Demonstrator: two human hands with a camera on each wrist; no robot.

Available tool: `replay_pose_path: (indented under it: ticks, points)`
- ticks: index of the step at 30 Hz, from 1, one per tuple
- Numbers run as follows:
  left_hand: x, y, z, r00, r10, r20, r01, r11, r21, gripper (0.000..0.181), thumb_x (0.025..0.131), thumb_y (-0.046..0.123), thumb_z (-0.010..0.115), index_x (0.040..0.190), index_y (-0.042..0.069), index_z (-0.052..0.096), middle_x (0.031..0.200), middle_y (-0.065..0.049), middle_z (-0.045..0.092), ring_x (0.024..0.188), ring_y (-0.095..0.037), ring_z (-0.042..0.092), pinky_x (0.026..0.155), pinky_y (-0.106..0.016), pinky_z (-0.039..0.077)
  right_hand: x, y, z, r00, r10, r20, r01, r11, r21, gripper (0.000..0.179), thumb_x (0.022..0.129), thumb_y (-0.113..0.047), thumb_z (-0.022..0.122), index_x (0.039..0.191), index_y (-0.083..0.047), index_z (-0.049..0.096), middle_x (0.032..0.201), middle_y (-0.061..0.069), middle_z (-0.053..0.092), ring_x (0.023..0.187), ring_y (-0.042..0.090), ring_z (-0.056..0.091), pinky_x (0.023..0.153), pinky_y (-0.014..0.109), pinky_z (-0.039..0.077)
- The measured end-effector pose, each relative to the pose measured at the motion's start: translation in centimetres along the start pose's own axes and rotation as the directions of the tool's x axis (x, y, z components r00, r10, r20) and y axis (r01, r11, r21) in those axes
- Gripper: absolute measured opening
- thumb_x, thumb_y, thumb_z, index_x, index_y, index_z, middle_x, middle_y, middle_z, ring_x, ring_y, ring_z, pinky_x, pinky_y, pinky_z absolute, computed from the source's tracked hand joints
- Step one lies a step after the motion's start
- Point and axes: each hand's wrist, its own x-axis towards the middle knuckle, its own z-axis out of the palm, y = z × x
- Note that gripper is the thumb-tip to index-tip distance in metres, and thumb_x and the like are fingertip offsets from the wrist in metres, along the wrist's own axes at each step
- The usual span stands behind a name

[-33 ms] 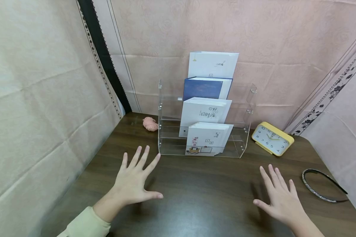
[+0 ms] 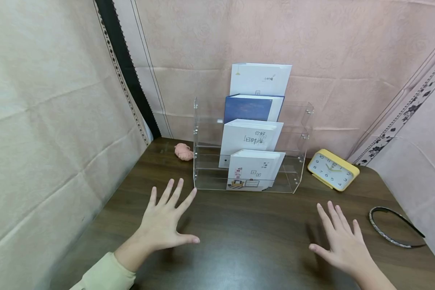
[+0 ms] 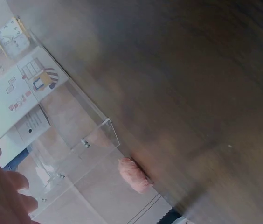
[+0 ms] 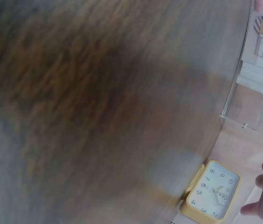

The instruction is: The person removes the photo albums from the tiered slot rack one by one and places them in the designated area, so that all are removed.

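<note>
Left hand [image 2: 162,225] and right hand [image 2: 342,243], fingers spread, empty, hover before the clear rack [image 2: 211,178] on the counter [image 2: 246,229] (books [image 2: 250,137] inside); seemingly a ready pose, so grasping calls for reaching forward.

Pale cloth hangings [image 2: 348,44] behind and beside a dark wood-grain tabletop [image 2: 253,217] with soft glare [image 2: 235,270].

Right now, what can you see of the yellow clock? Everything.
The clock has a rounded rectangular yellow casing, plastic-looking, a white face, dark numerals and yellowish pointers. A yellow strip runs along its lower edge. It stands angled on the dark table, right of the clear rack in the head view. The right hand is close but apart.
</note>
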Motion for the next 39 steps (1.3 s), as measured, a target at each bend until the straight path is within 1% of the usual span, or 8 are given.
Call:
replay_pose_path:
  ticks: [11,14,17,19,24,30,33,39]
  points:
    - [0.1,0.1,0.3,0.999,-0.007,0.041,0.006,1.000,0.028,0.108,0.061,0.094,0.029,0.150,0.035,0.010,0.156,-0.010,-0.001,0.140,-0.029,-0.004,0.102,-0.065,0.004,0.4,-0.1,0.1,0.999,0.015,0.038,-0.014,1.000,-0.026,0.106,0.073,-0.060,0.066,0.152,-0.020,0.008,0.154,0.021,0.005,0.140,0.031,-0.004,0.091,0.075,0.009]
    - [0.4,-0.4,0.4,0.999,-0.040,0.035,0.040,0.999,-0.019,0.106,0.069,0.088,0.033,0.151,0.024,0.014,0.155,-0.013,0.007,0.140,-0.030,0.007,0.103,-0.065,0.006,0.9,-0.2,0.1,1.000,0.008,0.008,-0.008,1.000,0.014,0.103,0.072,-0.058,0.068,0.150,-0.013,0.018,0.146,0.024,0.026,0.134,0.041,0.020,0.090,0.072,0.018]
    - [1.2,-1.4,0.6,0.993,-0.115,0.020,0.117,0.968,-0.223,0.093,0.083,0.069,0.046,0.147,0.006,0.026,0.150,-0.018,0.024,0.135,-0.032,0.025,0.105,-0.059,0.015,1.9,-0.7,0.0,0.999,0.035,-0.026,-0.030,0.983,0.181,0.088,0.075,-0.047,0.073,0.140,-0.002,0.034,0.127,0.022,0.048,0.115,0.041,0.045,0.088,0.062,0.033]
    - [2.5,-2.4,0.7,0.980,-0.199,0.015,0.186,0.884,-0.428,0.079,0.089,0.052,0.055,0.141,-0.004,0.034,0.142,-0.022,0.037,0.128,-0.035,0.037,0.103,-0.055,0.025,3.1,-1.0,0.0,0.996,0.073,-0.057,-0.051,0.948,0.315,0.073,0.077,-0.038,0.075,0.130,0.002,0.043,0.115,0.018,0.057,0.103,0.037,0.054,0.085,0.051,0.041]
    - [8.0,-4.8,1.3,0.903,-0.427,0.049,0.296,0.536,-0.790,0.061,0.092,0.028,0.059,0.135,-0.010,0.039,0.132,-0.027,0.047,0.118,-0.037,0.048,0.097,-0.044,0.039,7.9,-1.0,0.0,0.973,0.213,-0.088,-0.121,0.797,0.592,0.055,0.081,-0.025,0.073,0.123,0.001,0.048,0.112,0.017,0.061,0.101,0.033,0.058,0.086,0.028,0.046]
    - [14.2,-4.6,3.7,0.866,-0.498,0.053,0.241,0.323,-0.915,0.057,0.093,0.021,0.059,0.135,-0.012,0.038,0.129,-0.029,0.048,0.117,-0.035,0.050,0.096,-0.036,0.041,14.1,-1.2,1.6,0.944,0.328,-0.032,-0.214,0.685,0.697,0.073,0.079,-0.033,0.075,0.131,0.004,0.038,0.126,0.024,0.049,0.118,0.037,0.045,0.098,0.049,0.036]
    - [15.4,-3.8,4.6,0.857,-0.515,0.032,0.228,0.323,-0.918,0.050,0.093,0.017,0.058,0.132,-0.010,0.044,0.125,-0.027,0.053,0.115,-0.033,0.052,0.093,-0.035,0.043,15.8,-1.9,3.0,0.932,0.363,-0.003,-0.260,0.674,0.691,0.082,0.075,-0.038,0.077,0.133,0.004,0.035,0.128,0.024,0.046,0.121,0.037,0.041,0.098,0.051,0.035]
    - [15.1,-4.1,5.3,0.843,-0.526,-0.112,0.191,0.487,-0.852,0.038,0.090,0.011,0.060,0.125,-0.006,0.055,0.117,-0.023,0.059,0.108,-0.032,0.057,0.089,-0.039,0.046,17.6,-3.5,5.1,0.915,0.402,0.009,-0.280,0.621,0.732,0.080,0.070,-0.038,0.081,0.125,-0.001,0.037,0.117,0.020,0.050,0.111,0.037,0.047,0.092,0.048,0.040]
